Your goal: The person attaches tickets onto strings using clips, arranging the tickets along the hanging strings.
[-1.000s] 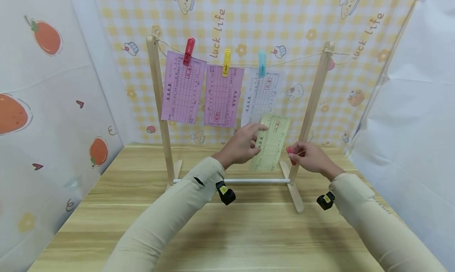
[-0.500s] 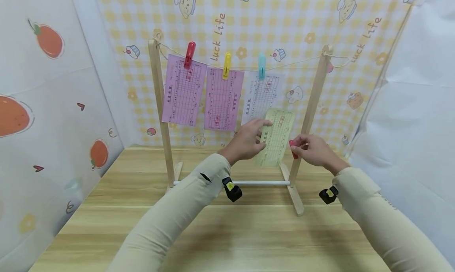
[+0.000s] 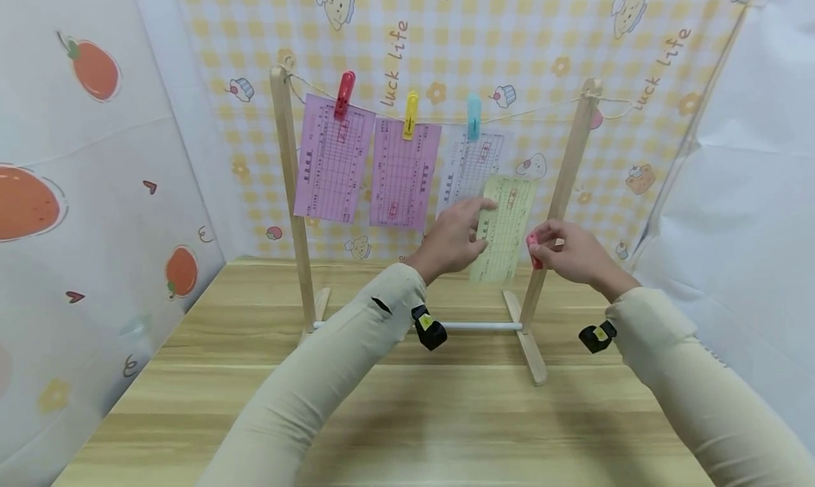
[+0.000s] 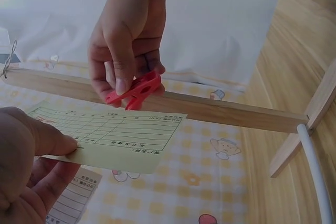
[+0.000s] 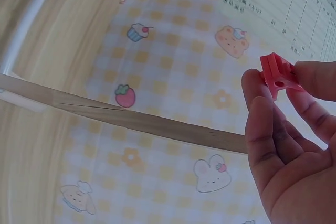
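My left hand (image 3: 453,238) pinches a pale yellow-green printed slip (image 3: 507,236) by its left edge, thumb on one face in the left wrist view. The slip overlaps the lower part of a white slip (image 3: 467,163) behind it. In my right hand (image 3: 571,252), thumb and fingers pinch a red clothespin (image 4: 137,90), just right of the yellow-green slip and apart from it. On the string (image 3: 535,110) above, a light blue clothespin (image 3: 474,117) holds the white slip. Two pink slips hang to its left, under a yellow clothespin (image 3: 410,115) and a red one.
Wooden posts (image 3: 573,158) carry the string on both sides, joined low down by a white rod (image 3: 477,325). The frame's feet (image 3: 531,359) stand on a wood-grain table (image 3: 407,416). A checked cloth (image 3: 535,41) hangs behind.
Both hands have risen and shifted slightly right, lifting the yellow-green slip and the red clothespin toward the string. The slips on the string hang as before.
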`<move>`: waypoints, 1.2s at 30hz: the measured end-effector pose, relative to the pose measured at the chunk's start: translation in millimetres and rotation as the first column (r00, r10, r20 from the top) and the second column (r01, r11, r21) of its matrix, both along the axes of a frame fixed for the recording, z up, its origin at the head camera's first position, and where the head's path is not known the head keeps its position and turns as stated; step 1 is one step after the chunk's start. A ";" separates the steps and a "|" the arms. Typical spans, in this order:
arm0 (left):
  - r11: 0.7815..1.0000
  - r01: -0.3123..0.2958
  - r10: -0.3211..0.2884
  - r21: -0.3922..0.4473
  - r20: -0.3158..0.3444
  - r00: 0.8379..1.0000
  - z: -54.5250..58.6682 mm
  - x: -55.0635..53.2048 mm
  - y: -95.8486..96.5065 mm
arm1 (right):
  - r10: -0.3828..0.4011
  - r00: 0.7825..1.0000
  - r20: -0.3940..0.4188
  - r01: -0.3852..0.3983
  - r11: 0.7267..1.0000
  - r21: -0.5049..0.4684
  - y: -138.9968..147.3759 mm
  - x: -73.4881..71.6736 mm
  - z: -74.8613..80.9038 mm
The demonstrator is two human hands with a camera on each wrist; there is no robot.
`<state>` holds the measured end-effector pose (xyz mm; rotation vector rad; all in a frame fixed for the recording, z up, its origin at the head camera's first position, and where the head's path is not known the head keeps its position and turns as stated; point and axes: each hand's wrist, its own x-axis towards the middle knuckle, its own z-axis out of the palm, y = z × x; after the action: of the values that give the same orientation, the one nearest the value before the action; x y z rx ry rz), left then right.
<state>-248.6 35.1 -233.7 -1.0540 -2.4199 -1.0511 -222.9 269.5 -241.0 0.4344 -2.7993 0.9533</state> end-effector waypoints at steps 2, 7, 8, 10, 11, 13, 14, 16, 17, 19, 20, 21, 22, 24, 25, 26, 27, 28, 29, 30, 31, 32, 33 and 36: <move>1.000 -0.005 0.005 0.007 -0.016 1.000 2.3 -0.5 2.5 | -0.003 1.000 -0.007 0.003 1.000 -0.003 0.0 0.6 3.2; 1.000 -0.004 0.004 0.006 -0.021 1.000 7.3 -0.2 8.7 | 0.004 1.000 -0.025 -0.004 1.000 -0.007 -0.6 2.3 11.4; 1.000 -0.004 0.004 0.005 -0.020 1.000 8.6 -0.1 9.8 | 0.003 1.000 -0.029 -0.003 1.000 -0.009 -0.8 2.7 13.6; 1.000 -0.008 0.008 0.001 -0.021 1.000 11.4 -0.4 11.7 | -0.001 0.999 -0.042 0.001 1.000 -0.008 -1.0 3.1 18.0; 1.000 -0.012 0.011 -0.002 -0.024 1.000 12.6 -0.7 12.5 | -0.004 0.999 -0.049 0.003 1.000 -0.011 -0.9 3.3 20.0; 1.000 -0.021 0.021 -0.001 -0.036 0.999 15.1 -2.1 14.0 | -0.009 0.998 -0.056 0.007 1.000 -0.026 -0.4 3.4 23.7; 1.000 -0.024 0.024 0.003 -0.036 0.999 16.3 -2.2 14.5 | -0.017 0.998 -0.063 0.015 1.000 -0.022 0.0 3.5 25.6; 0.999 -0.031 0.031 0.007 -0.041 0.999 18.2 -2.8 15.5 | -0.025 0.997 -0.079 0.024 0.999 -0.022 0.7 3.3 29.3; 0.999 -0.033 0.034 0.012 -0.045 0.998 18.8 -3.0 16.0 | -0.031 0.996 -0.085 0.028 0.999 -0.026 0.8 3.2 31.1; 0.999 -0.044 0.044 0.014 -0.047 0.998 19.6 -3.0 17.3 | -0.044 0.995 -0.089 0.041 0.999 -0.035 0.9 3.1 34.6; 0.999 -0.047 0.048 0.014 -0.048 0.998 19.2 -3.1 17.9 | -0.041 0.995 -0.092 0.038 0.998 -0.040 1.0 2.9 36.2; 0.999 -0.050 0.051 0.016 -0.050 0.997 18.5 -3.3 18.5 | -0.041 0.995 -0.092 0.037 0.998 -0.049 1.1 2.8 37.7; 0.998 -0.055 0.055 0.014 -0.053 0.997 17.9 -3.4 19.2 | -0.044 0.995 -0.094 0.038 0.998 -0.055 1.3 2.6 39.2; 0.998 -0.059 0.060 0.018 -0.067 0.996 16.7 -3.6 20.3 | -0.052 0.994 -0.092 0.046 0.997 -0.069 2.2 2.7 42.3; 0.998 -0.059 0.060 0.019 -0.070 0.996 16.7 -3.3 20.6 | -0.055 0.994 -0.098 0.048 0.996 -0.072 2.9 2.5 44.0; 0.998 -0.057 0.058 0.023 -0.081 0.995 16.6 -3.4 21.0 | -0.056 0.993 -0.103 0.048 0.996 -0.077 3.4 2.5 46.1; 0.998 -0.056 0.058 0.027 -0.091 0.994 17.2 -3.3 21.4 | -0.065 0.992 -0.111 0.057 0.995 -0.079 3.9 2.7 48.3; 0.998 -0.056 0.058 0.028 -0.097 0.994 17.9 -3.2 21.9 | -0.072 0.990 -0.120 0.063 0.995 -0.082 4.2 2.8 50.8; 0.998 -0.054 0.057 0.031 -0.103 0.993 18.8 -3.1 22.3 | -0.080 0.989 -0.127 0.069 0.994 -0.084 4.5 2.9 53.2; 0.998 -0.054 0.057 0.033 -0.107 0.993 19.7 -3.0 22.7 | -0.086 0.988 -0.132 0.075 0.994 -0.086 4.6 3.1 55.7; 0.998 -0.051 0.055 0.034 -0.107 0.993 20.5 -3.0 23.0 | -0.091 0.986 -0.137 0.080 0.993 -0.086 4.5 3.2 58.1; 0.998 -0.052 0.055 0.035 -0.110 0.992 21.3 -2.7 23.2 | -0.100 0.985 -0.138 0.089 0.993 -0.083 4.3 3.6 60.6; 0.998 -0.052 0.056 0.037 -0.110 0.992 22.1 -2.4 23.4 | -0.109 0.985 -0.137 0.098 0.992 -0.081 4.0 3.9 62.9; 0.998 -0.053 0.057 0.039 -0.101 0.993 24.1 -2.3 24.2 | -0.121 0.985 -0.124 0.111 0.991 -0.080 1.9 3.9 69.4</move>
<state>-250.9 59.3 -209.6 -0.9987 -2.3268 -0.9951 -219.0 271.4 -171.6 0.3072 -2.6336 0.9618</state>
